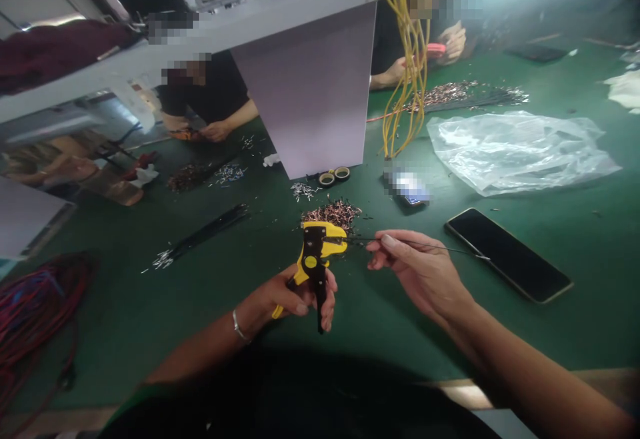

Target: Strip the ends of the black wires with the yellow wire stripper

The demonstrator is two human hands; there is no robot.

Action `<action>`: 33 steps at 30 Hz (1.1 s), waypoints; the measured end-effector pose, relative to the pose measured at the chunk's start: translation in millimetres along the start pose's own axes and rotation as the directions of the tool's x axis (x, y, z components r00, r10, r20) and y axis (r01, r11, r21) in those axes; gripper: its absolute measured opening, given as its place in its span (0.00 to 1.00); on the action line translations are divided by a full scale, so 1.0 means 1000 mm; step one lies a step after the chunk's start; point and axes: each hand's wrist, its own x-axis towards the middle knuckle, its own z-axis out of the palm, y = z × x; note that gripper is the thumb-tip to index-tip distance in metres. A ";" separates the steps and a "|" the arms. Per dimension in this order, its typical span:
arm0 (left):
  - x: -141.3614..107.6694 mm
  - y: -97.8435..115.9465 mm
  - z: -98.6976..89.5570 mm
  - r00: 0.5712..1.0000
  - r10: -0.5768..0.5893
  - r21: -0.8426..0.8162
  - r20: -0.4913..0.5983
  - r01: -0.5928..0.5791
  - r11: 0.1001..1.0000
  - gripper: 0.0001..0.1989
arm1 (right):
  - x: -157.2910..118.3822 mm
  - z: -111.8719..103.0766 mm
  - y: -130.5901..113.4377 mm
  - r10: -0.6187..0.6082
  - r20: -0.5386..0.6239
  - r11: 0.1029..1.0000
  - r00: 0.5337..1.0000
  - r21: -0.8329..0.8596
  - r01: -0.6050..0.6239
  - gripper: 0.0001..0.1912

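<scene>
My left hand [305, 296] is wrapped round the handles of a yellow and black wire stripper [314, 252], its jaws facing right. Between thumb and fingers, my right hand [417, 262] pinches a thin black wire [440, 246]. The wire's left end reaches the stripper's jaws; whether it is clamped there I cannot tell. Its other end, with a pale tip, extends over a dark phone [510, 256]. Just behind the stripper lies a heap of copper-coloured and black wire scraps [333, 214].
A bundle of black wires [207, 232] lies left, red cables [37, 319] at far left. Two tape rolls [334, 176], a small device [407, 184] and a clear plastic bag [515, 152] lie farther back. Yellow wires [407, 59] hang by an upright panel [315, 92]. Other people work across the table.
</scene>
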 end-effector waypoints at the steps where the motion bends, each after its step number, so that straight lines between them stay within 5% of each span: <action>1: 0.000 0.000 0.001 1.000 -0.010 0.000 0.010 0.010 1.000 0.26 | 0.000 0.000 0.000 0.002 0.001 1.000 1.000 -0.004 -0.002 0.07; 33: -0.002 -0.005 -0.002 1.000 0.024 0.005 0.004 -0.024 1.000 0.14 | -0.004 0.005 0.001 0.111 0.102 0.994 0.989 0.004 -0.112 0.08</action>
